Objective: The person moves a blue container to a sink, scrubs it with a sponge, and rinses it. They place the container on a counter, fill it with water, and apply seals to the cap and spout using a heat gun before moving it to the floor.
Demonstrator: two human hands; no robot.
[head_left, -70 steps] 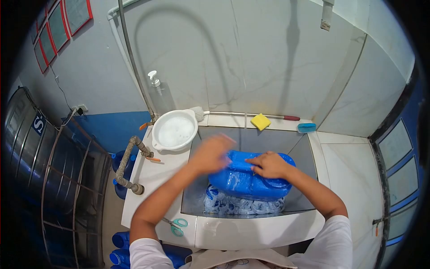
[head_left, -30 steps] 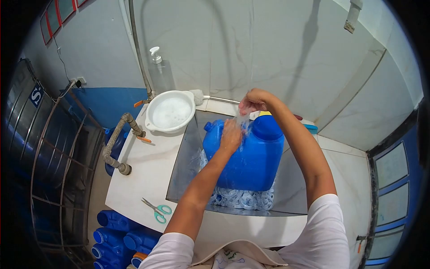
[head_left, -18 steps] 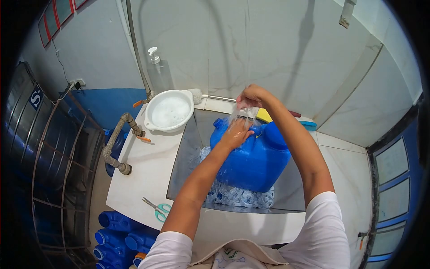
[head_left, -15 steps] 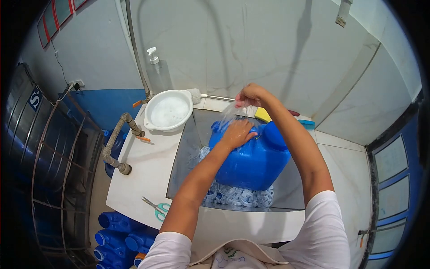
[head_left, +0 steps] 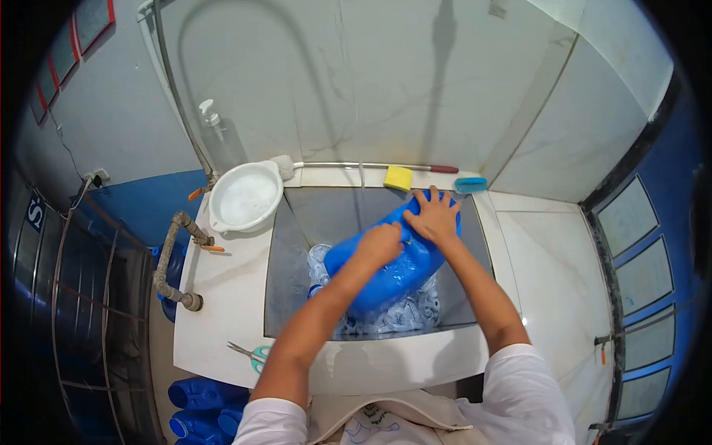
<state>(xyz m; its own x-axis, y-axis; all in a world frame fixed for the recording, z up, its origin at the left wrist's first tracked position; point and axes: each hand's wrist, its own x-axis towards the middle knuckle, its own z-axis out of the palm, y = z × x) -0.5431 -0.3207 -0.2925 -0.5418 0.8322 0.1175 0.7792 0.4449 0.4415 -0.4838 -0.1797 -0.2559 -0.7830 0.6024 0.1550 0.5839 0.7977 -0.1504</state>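
In a grey rectangular sink (head_left: 291,293), a wet blue plastic jug (head_left: 403,273) lay tilted

At the far left stood a shiny, dark, rounded tank (head_left: 81,334). Next, blue plastic containers (head_left: 204,394) crowded the floor below a white, marble-patterned worktop (head_left: 215,278). A bent, weathered grey pipe (head_left: 168,256) rose at the worktop's outer edge. Farther back, a clear bottle with a white pump (head_left: 220,141) stood behind a round white plastic basin (head_left: 217,219) holding pale suds. Near the front edge lay turquoise-handled scissors (head_left: 254,356), partly covered by the left forearm.

Along the sink's back ledge ran a long metal-rod brush (head_left: 341,164) with a fluffy white head and a dark red grip. The left hand (head_left: 380,245) was curled at the jug's upper side, its fingers closed on the handle. Under the jug sat a heap of pale bluish-white looped rings (head_left: 408,317). The right hand (head_left: 435,221) pressed the jug's far right end, fingers spread wide.

A square yellow sponge (head_left: 398,177) sat on the ledge beyond, then a small blue brush (head_left: 470,185). At the far right stood a blue-framed paned door (head_left: 644,273).
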